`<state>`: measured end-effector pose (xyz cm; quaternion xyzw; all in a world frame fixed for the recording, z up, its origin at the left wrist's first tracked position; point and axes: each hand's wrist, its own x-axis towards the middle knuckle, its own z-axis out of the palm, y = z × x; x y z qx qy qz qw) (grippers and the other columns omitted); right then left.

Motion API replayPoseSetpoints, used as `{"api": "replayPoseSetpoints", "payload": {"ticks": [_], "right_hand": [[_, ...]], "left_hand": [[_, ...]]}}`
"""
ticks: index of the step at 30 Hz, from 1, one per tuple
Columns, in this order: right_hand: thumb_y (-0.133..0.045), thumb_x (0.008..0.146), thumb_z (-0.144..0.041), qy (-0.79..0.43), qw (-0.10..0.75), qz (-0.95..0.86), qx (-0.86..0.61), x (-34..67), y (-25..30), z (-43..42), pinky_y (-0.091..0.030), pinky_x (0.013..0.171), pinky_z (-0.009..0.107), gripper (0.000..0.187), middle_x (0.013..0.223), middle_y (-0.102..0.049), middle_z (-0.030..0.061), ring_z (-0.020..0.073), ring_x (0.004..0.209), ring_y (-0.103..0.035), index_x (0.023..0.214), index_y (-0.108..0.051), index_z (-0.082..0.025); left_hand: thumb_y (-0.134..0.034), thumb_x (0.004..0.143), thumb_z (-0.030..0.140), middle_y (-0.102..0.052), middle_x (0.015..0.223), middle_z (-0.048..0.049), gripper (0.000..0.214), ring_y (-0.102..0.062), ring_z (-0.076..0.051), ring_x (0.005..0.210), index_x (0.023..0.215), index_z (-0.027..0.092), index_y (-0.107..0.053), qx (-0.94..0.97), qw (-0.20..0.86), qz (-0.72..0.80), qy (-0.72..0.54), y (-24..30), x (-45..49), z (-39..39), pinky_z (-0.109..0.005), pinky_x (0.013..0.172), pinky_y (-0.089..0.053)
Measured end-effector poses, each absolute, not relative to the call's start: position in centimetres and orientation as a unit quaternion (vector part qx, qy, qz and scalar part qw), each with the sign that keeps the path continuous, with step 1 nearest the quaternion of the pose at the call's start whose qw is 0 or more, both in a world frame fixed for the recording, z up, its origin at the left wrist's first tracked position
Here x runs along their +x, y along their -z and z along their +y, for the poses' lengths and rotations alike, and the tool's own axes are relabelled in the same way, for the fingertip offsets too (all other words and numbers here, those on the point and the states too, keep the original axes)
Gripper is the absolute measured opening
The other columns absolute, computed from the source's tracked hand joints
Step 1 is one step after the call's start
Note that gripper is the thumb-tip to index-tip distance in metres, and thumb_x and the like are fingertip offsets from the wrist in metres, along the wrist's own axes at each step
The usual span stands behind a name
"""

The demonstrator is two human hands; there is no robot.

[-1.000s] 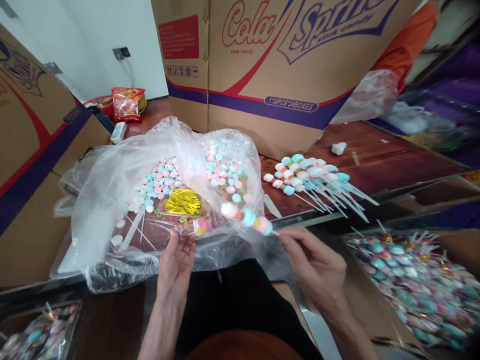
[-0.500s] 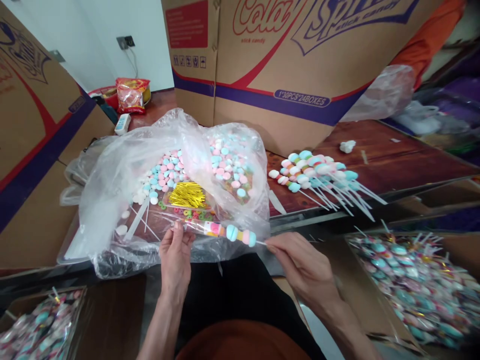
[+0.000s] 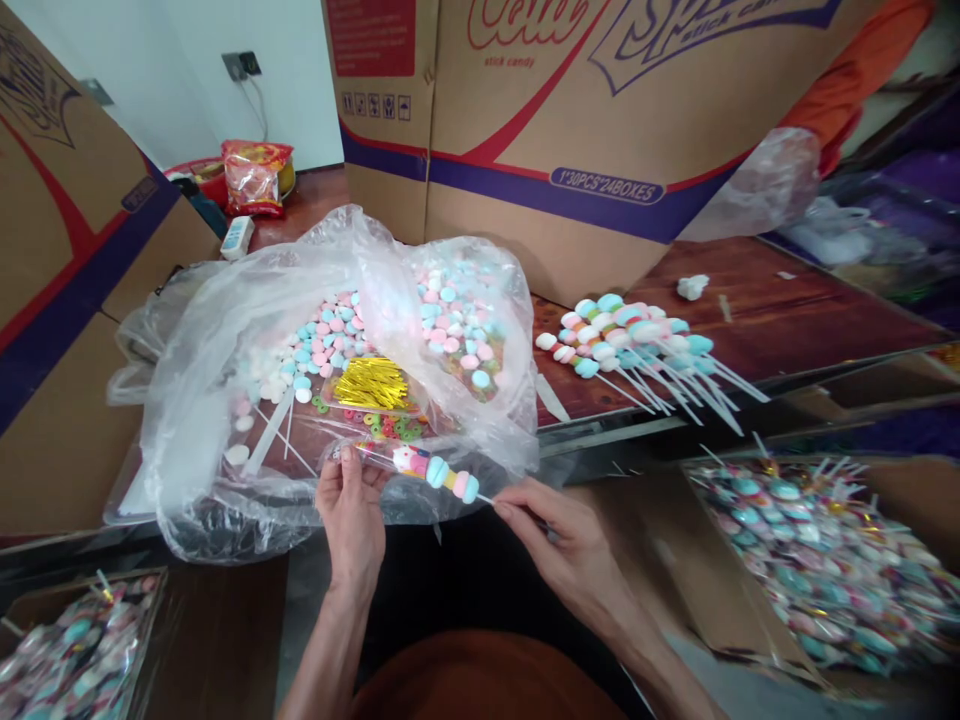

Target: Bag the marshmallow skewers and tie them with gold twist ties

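My left hand (image 3: pixel 351 510) pinches a narrow clear candy wrapper (image 3: pixel 375 452) with a coloured print. Partly inside that wrapper is a marshmallow skewer (image 3: pixel 448 478), its blue, pink and yellow pieces still showing at the right end. My right hand (image 3: pixel 555 525) is closed on the skewer's thin white stick. Just beyond my hands, a tray of gold twist ties (image 3: pixel 371 384) rests among loose ring candies (image 3: pixel 394 426). Loose pink, blue and white marshmallows (image 3: pixel 330 335) lie in a big clear plastic bag (image 3: pixel 202 400).
Unwrapped skewers (image 3: pixel 630 335) are piled on the table at the right. Cartons of wrapped skewers stand low at the right (image 3: pixel 832 560) and left (image 3: pixel 82 640). A large cardboard box (image 3: pixel 525 210) stands behind. Another person's orange sleeve (image 3: pixel 847 90) shows at the far right.
My right hand has moved left, pushing the skewer deeper into the wrapper. The left hand keeps its pinch in nearly the same place. The skewer now slopes down more to the right.
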<state>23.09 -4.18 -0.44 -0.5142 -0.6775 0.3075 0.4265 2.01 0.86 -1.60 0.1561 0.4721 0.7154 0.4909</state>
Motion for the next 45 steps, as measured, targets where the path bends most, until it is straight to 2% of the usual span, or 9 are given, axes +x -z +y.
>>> {"api": "replayPoseSetpoints", "payload": {"ticks": [8, 12, 17, 22, 28, 33, 37, 42, 45], "right_hand": [[-0.055, 0.100, -0.020, -0.344, 0.420, -0.659, -0.520, 22.3, 1.2, -4.1, -0.044, 0.066, 0.024, 0.019, 0.075, -0.064, -0.0002, 0.0132, 0.069, -0.060, 0.084, -0.066, -0.020], [-0.055, 0.099, -0.017, -0.327, 0.447, -0.659, -0.509, 21.3, 1.5, -4.3, -0.043, 0.063, 0.023, 0.019, 0.073, -0.062, -0.0003, 0.0125, 0.066, -0.058, 0.084, -0.066, -0.019], [-0.054, 0.098, -0.013, -0.283, 0.475, -0.661, -0.507, 19.3, 2.3, -4.8, -0.042, 0.060, 0.022, 0.018, 0.072, -0.058, -0.0004, 0.0120, 0.064, -0.055, 0.086, -0.065, -0.019], [-0.050, 0.098, -0.013, -0.271, 0.510, -0.640, -0.507, 17.1, 2.5, -4.5, -0.046, 0.063, 0.024, 0.019, 0.075, -0.060, 0.0015, 0.0137, 0.067, -0.057, 0.088, -0.064, -0.019], [-0.050, 0.099, -0.015, -0.288, 0.487, -0.647, -0.511, 16.8, 2.1, -4.8, -0.045, 0.061, 0.024, 0.020, 0.072, -0.059, 0.0011, 0.0134, 0.064, -0.055, 0.085, -0.064, -0.019], [-0.047, 0.099, -0.017, -0.269, 0.519, -0.621, -0.523, 14.9, 2.8, -4.3, -0.048, 0.062, 0.025, 0.022, 0.074, -0.062, 0.0030, 0.0148, 0.066, -0.059, 0.085, -0.064, -0.020], [-0.045, 0.100, -0.020, -0.333, 0.490, -0.619, -0.515, 15.1, 2.3, -4.3, -0.050, 0.071, 0.027, 0.023, 0.083, -0.067, 0.0056, 0.0165, 0.075, -0.063, 0.091, -0.066, -0.019], [-0.050, 0.098, -0.032, -0.486, 0.382, -0.576, -0.534, 16.9, 2.2, -5.2, -0.038, 0.053, 0.023, 0.030, 0.059, -0.052, -0.0028, 0.0121, 0.055, -0.049, 0.074, -0.062, -0.019], [-0.049, 0.097, -0.034, -0.508, 0.380, -0.568, -0.525, 16.6, 2.6, -5.2, -0.035, 0.052, 0.023, 0.034, 0.058, -0.049, -0.0035, 0.0111, 0.054, -0.046, 0.068, -0.056, -0.019]], "left_hand": [[-0.080, 0.078, 0.049, -0.073, 0.082, -0.0010, 0.037, -0.072, -0.015, 0.074, 0.085, 0.020, -0.058, 0.195, 0.537, 0.477, -0.668, 1.9, 2.2, 0.2, -0.027, 0.070, -0.057], [-0.078, 0.080, 0.050, -0.075, 0.087, -0.0038, 0.036, -0.075, -0.018, 0.080, 0.091, 0.021, -0.060, 0.209, 0.550, 0.472, -0.656, 1.5, 2.7, -0.1, -0.028, 0.072, -0.057], [-0.082, 0.076, 0.047, -0.075, 0.089, -0.0047, 0.036, -0.075, -0.021, 0.082, 0.090, 0.019, -0.065, 0.223, 0.576, 0.473, -0.629, 1.1, 3.9, -0.8, -0.033, 0.077, -0.058], [-0.079, 0.079, 0.049, -0.077, 0.092, -0.0071, 0.036, -0.076, -0.024, 0.088, 0.095, 0.019, -0.067, 0.196, 0.612, 0.453, -0.618, 1.4, 4.3, -1.1, -0.037, 0.080, -0.058], [-0.081, 0.077, 0.046, -0.077, 0.090, -0.0067, 0.034, -0.075, -0.022, 0.081, 0.091, 0.018, -0.069, 0.190, 0.615, 0.457, -0.614, 1.6, 3.5, -0.8, -0.032, 0.074, -0.057], [-0.082, 0.077, 0.047, -0.074, 0.082, -0.0047, 0.035, -0.073, -0.019, 0.076, 0.089, 0.016, -0.069, 0.186, 0.646, 0.457, -0.583, 2.0, 4.3, -1.6, -0.031, 0.075, -0.057], [-0.079, 0.079, 0.049, -0.075, 0.087, -0.0064, 0.037, -0.073, -0.019, 0.079, 0.093, 0.016, -0.069, 0.176, 0.638, 0.455, -0.596, 1.8, 3.7, -1.5, -0.033, 0.078, -0.057], [-0.079, 0.080, 0.047, -0.075, 0.093, -0.0068, 0.038, -0.073, -0.020, 0.082, 0.100, 0.017, -0.068, 0.201, 0.635, 0.455, -0.591, 1.6, 2.7, -1.7, -0.034, 0.081, -0.056], [-0.077, 0.082, 0.048, -0.074, 0.095, -0.0081, 0.039, -0.073, -0.022, 0.084, 0.104, 0.018, -0.067, 0.205, 0.662, 0.451, -0.563, 1.7, 3.0, -2.5, -0.037, 0.080, -0.056]]}}
